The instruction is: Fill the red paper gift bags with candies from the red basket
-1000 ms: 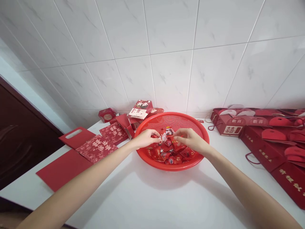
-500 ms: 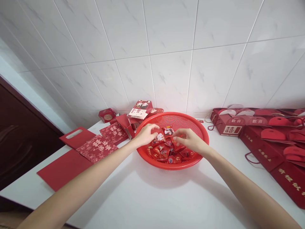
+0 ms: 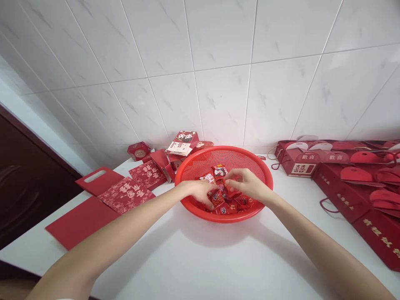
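A red plastic mesh basket stands on the white table, its bottom covered with small red wrapped candies. My left hand reaches over the basket's left side, thumb and fingers apart around a red candy packet in the pile. Over the right half, my right hand has its fingers curled, with a red wrapper showing under the fingertips. Part of that wrapper is hidden by the hand. A packet with a white cartoon print lies between the hands, farther back.
Flat red card pieces and a patterned red card lie to the left. Folded red boxes stand behind the basket. On the right are large red bags holding several gift boxes. A tiled wall closes off the back.
My left hand has moved right and down into the candies, from above the basket's left part. My right hand stays almost in place.
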Action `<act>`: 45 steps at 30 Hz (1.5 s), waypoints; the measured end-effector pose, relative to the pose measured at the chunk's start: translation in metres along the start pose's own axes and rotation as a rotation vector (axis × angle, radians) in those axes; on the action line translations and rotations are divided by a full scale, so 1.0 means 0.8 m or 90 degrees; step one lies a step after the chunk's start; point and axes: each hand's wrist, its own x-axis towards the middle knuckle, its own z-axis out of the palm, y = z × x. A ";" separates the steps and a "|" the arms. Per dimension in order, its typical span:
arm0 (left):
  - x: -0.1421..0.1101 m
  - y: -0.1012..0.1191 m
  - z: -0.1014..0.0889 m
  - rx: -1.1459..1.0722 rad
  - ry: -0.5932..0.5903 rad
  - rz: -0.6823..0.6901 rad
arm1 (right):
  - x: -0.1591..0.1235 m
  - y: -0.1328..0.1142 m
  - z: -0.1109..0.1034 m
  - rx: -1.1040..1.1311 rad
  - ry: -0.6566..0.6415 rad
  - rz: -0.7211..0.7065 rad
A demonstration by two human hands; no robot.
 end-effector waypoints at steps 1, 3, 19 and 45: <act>0.001 0.001 -0.001 -0.005 0.001 0.005 | 0.001 0.000 0.000 -0.001 0.002 -0.003; 0.003 -0.001 -0.001 -0.022 0.005 0.023 | 0.001 0.001 0.000 -0.005 0.006 -0.008; 0.014 -0.015 0.014 -0.087 0.263 -0.081 | -0.002 -0.004 -0.001 -0.017 0.019 -0.001; 0.007 0.026 0.024 0.039 0.097 0.012 | -0.002 -0.008 -0.001 -0.005 0.023 0.002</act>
